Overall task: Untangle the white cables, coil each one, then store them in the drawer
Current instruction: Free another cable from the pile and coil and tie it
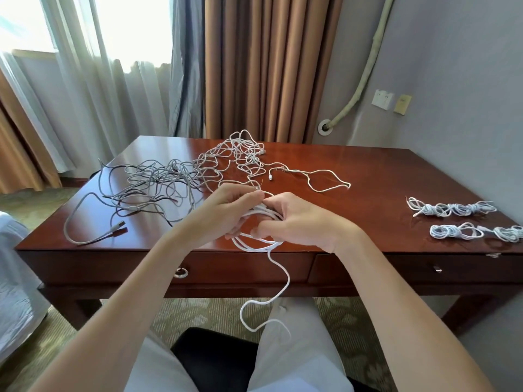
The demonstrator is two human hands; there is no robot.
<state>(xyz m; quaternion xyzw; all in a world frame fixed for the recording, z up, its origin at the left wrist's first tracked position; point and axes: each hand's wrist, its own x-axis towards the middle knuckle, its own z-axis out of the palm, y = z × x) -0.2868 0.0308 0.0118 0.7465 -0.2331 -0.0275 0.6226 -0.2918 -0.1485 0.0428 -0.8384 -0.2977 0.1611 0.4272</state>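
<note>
Both hands over the near edge of the glossy dark red-brown wooden desk (368,176): left hand (226,210) and right hand (297,219) each have fingers curled in a closed grip on the same partly coiled white cable (256,241), its loose tail hanging toward the lap. Tangled heap of white and grey cables (181,176) lies far left; finished white cable coils (452,209) sit right. Closed desk drawer with ring pull (181,272) is below the front edge.
</note>
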